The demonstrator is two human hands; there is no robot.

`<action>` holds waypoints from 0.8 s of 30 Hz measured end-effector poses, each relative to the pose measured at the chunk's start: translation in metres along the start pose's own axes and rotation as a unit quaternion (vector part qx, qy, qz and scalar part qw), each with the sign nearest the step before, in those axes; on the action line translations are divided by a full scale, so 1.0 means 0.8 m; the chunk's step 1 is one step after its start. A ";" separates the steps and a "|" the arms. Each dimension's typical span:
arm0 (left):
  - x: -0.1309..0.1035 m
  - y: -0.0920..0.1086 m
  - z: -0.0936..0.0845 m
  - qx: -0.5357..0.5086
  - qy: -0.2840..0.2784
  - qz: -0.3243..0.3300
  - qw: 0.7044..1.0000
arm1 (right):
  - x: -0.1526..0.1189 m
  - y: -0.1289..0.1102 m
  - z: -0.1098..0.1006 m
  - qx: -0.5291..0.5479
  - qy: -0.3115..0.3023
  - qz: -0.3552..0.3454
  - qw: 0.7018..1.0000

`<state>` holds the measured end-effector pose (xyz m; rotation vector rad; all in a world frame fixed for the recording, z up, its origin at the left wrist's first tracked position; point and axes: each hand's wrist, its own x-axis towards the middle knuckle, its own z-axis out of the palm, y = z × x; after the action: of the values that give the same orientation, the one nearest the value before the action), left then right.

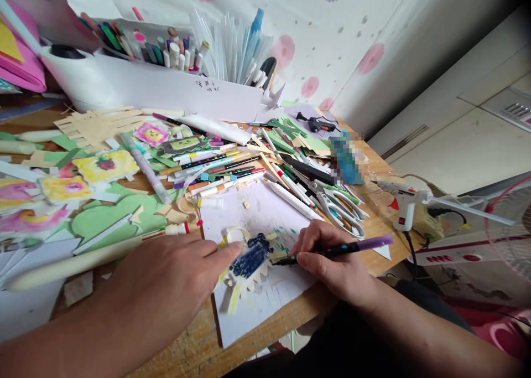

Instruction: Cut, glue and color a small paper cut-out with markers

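Observation:
A small paper cutout point(250, 259), coloured dark blue in its middle with pale yellow parts and a jagged edge, lies on a white board point(249, 317). My left hand point(178, 270) rests over the cutout's left side, its index finger stretched onto it and the other fingers curled. Between the fingers and thumb of my right hand point(332, 256) is a black marker point(344, 249) with a purple end. The marker's tip is beside the cutout's right edge; whether it touches cannot be told. Green and dark marks show on the board.
Pens and paper scraps crowd the wooden table point(186, 339). Scissors point(340, 209) lie behind my right hand, a white glue gun point(409, 201) farther right. A long white box point(174, 90) of markers stands at the back. A fan point(512, 228) is at the right.

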<state>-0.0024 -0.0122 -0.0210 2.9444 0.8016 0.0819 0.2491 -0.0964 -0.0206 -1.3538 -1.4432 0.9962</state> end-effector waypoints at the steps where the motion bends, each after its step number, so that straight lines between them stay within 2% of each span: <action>1: -0.001 -0.001 0.000 0.004 0.020 0.011 1.000 | 0.000 0.000 0.000 -0.002 0.000 0.002 1.000; 5: -0.004 -0.005 0.003 0.006 0.073 0.051 0.996 | 0.003 -0.003 0.000 0.003 -0.016 0.003 1.000; 8: -0.004 -0.007 0.008 -0.006 0.097 0.054 0.994 | 0.003 -0.004 0.000 0.013 -0.020 0.005 1.000; 16: -0.010 -0.007 0.019 -0.002 0.099 0.043 0.994 | 0.003 -0.007 -0.001 0.010 -0.031 0.009 0.999; 24: -0.008 -0.007 0.018 0.000 0.101 0.045 0.994 | 0.006 -0.006 -0.001 0.023 -0.039 0.014 0.999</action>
<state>-0.0099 -0.0114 -0.0364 3.0051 0.6888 0.3925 0.2482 -0.0917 -0.0155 -1.3180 -1.4542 1.1029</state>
